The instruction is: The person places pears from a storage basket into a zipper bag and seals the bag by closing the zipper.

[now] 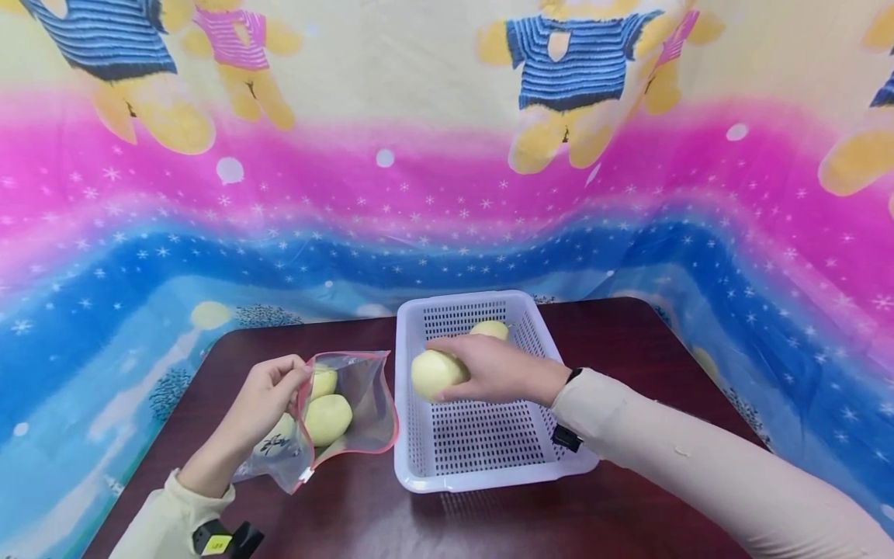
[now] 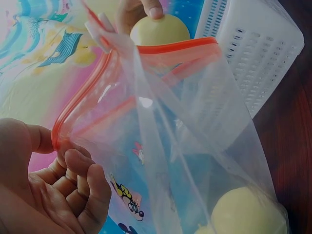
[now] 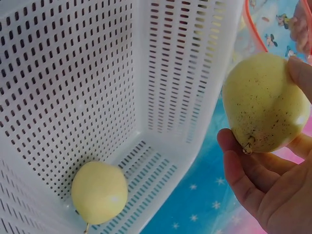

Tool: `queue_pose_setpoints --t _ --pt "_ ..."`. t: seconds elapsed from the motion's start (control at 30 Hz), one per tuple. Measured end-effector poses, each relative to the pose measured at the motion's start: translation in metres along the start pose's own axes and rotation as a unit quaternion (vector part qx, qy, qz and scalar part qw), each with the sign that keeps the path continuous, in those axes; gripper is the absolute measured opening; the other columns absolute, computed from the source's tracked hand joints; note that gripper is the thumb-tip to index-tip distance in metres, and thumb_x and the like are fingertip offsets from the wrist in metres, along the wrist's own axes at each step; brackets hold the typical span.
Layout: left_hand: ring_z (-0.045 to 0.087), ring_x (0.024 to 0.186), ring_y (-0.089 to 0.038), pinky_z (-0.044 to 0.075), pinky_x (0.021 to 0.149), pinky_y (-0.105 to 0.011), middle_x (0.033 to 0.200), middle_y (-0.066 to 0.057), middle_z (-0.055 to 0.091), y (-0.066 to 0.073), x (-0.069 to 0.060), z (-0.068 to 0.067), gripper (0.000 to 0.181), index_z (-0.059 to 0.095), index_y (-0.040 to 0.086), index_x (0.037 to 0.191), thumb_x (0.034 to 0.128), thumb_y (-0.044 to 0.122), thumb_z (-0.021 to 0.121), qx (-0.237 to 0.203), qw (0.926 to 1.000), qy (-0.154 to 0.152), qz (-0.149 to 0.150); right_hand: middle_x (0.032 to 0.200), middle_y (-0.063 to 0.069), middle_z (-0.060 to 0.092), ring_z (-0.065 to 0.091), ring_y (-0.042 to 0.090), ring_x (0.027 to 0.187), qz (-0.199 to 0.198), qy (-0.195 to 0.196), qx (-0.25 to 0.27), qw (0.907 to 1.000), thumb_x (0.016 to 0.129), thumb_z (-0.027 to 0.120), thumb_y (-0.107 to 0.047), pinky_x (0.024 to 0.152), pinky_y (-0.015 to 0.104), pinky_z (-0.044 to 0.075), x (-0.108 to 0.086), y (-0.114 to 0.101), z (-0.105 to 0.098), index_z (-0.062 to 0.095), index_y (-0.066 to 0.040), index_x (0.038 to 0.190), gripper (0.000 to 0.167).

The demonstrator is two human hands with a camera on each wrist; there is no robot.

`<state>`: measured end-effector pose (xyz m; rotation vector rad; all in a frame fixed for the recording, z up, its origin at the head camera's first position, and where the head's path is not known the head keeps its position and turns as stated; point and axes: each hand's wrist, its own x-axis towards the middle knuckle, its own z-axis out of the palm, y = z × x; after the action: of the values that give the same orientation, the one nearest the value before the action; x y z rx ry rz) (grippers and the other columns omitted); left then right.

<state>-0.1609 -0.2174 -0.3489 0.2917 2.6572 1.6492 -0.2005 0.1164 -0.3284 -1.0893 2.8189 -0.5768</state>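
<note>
My left hand (image 1: 267,400) pinches the red rim of a clear plastic zip bag (image 1: 370,396) between thumb and fingers, and the bag's mouth gapes. Inside it lie pale yellow pears (image 1: 327,420), one also visible low in the left wrist view (image 2: 248,212). A white slider sits at one end of the red edge. With curled fingers and thumb, my right hand (image 1: 499,369) grips another pear (image 1: 436,375) over the left side of a white basket (image 1: 482,485). The speckled end of this pear (image 3: 265,102) shows in the right wrist view. One more pear (image 3: 99,192) lies in the basket.
The basket has slotted walls and stands right of the bag on a dark red-brown table (image 1: 363,512). Behind the table hangs a cartoon-printed cloth (image 1: 433,194) in pink, blue and cream. Dark camera mounts (image 1: 226,537) are strapped at the wrists.
</note>
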Motion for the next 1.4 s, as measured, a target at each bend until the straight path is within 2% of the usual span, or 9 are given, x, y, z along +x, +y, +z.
queue_pose_setpoints --t 0.5,0.87,1.17,1.4 --pt "0.054 0.055 -0.015 0.054 0.057 -0.032 0.060 0.001 0.051 -0.001 -0.003 0.004 0.033 0.054 -0.006 0.086 0.1063 0.019 0.049 -0.005 1.0000 0.003 -0.006 0.121 -0.009 0.066 0.061 0.006 0.102 -0.042 0.025 0.020 0.9986 0.088 0.076 -0.043 0.088 0.030 0.053 0.005 -0.014 0.011 0.055 -0.024 0.139 0.058" --pt "0.054 0.054 -0.015 0.054 0.057 -0.031 0.059 0.002 0.050 0.000 -0.004 0.003 0.031 0.053 -0.005 0.085 0.1058 0.017 0.048 -0.003 1.0000 0.007 0.003 0.124 -0.010 0.066 0.062 0.006 0.105 -0.072 0.028 0.022 0.9968 0.089 0.075 -0.045 0.089 0.029 0.054 0.016 -0.033 0.014 0.054 -0.028 0.142 0.060" --pt "0.054 0.054 -0.015 0.054 0.057 -0.032 0.059 0.002 0.050 0.000 -0.003 0.003 0.031 0.054 -0.005 0.085 0.1058 0.018 0.049 -0.002 1.0000 0.006 0.001 0.130 -0.003 0.067 0.063 0.009 0.109 -0.084 0.013 0.017 0.9963 0.090 0.074 -0.045 0.090 0.027 0.054 0.025 -0.048 0.022 0.047 -0.024 0.150 0.069" --pt "0.055 0.054 -0.016 0.054 0.057 -0.032 0.059 0.001 0.050 -0.001 -0.002 0.002 0.032 0.053 -0.005 0.084 0.1059 0.018 0.048 -0.002 1.0000 0.005 0.003 0.128 -0.005 0.066 0.063 0.007 0.103 -0.103 0.008 0.018 0.9945 0.089 0.075 -0.045 0.087 0.024 0.053 0.032 -0.056 0.026 0.052 -0.022 0.143 0.063"
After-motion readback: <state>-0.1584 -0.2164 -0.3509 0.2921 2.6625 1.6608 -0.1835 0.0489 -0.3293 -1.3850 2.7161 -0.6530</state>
